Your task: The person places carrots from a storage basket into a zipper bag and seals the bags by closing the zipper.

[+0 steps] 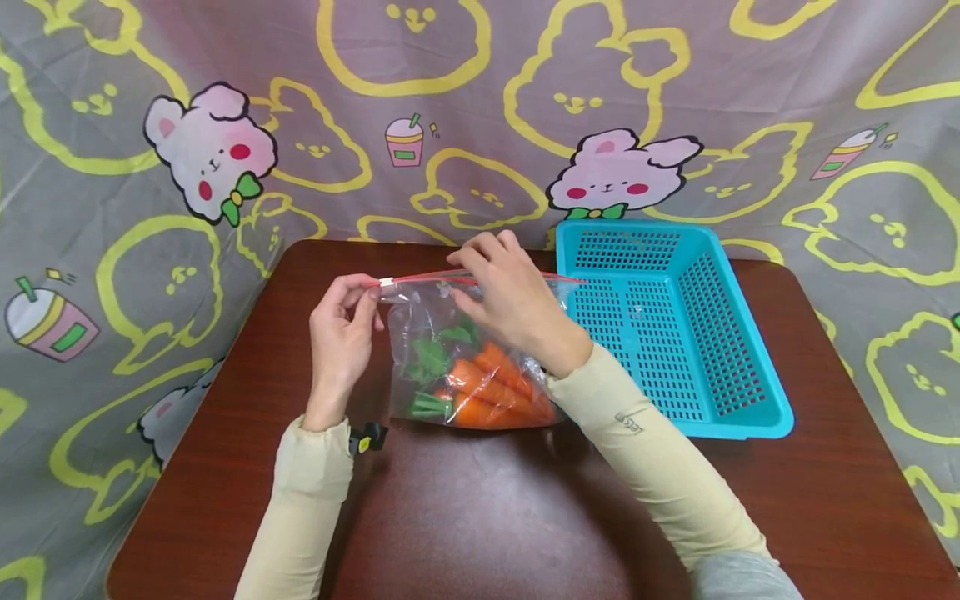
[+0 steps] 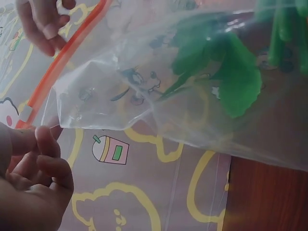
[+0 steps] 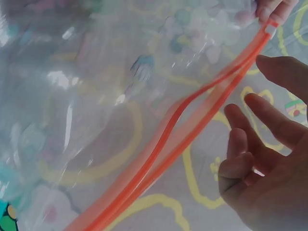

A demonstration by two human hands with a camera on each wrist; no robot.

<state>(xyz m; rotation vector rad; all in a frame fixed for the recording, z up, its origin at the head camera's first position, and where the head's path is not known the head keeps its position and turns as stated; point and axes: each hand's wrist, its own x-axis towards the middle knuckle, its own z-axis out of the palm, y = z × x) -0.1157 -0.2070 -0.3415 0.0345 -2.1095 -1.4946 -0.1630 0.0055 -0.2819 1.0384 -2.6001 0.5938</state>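
Clear plastic zip bag (image 1: 450,358) with orange-red seal strip (image 1: 465,281) along top edge and small white slider tab (image 1: 387,282) at its left end; held upright over middle of dark reddish-brown wooden surface (image 1: 480,517), bottom edge resting on it.

Contents of bag: orange toy carrots (image 1: 491,387) with green leafy tops (image 1: 431,362), piled low in the bag, tops toward the left.

Left hand (image 1: 339,333): at left end of seal strip, thumb and forefinger pinching the bag corner just beside the white slider tab; remaining fingers curled. In left wrist view, same pinch at the strip's end (image 2: 24,126), leafy tops (image 2: 231,72) visible through the film.

Right hand (image 1: 510,292): over top edge of bag near middle of strip, fingers bent down toward it. In right wrist view, fingers (image 3: 269,125) spread and loosely bent just beside the strip (image 3: 192,130), not closed round it; contact with the strip cannot be told. Strip there partly parted, two tracks separated along the middle.

Turquoise perforated plastic basket (image 1: 750,350), rectangular; on surface to the right, near edge just beside the bag.

Long cream sleeves (image 1: 652,450) on both forearms.

Backdrop: grey cloth (image 1: 112,208) printed with yellow outlines, pink-white bunnies and drink cups.
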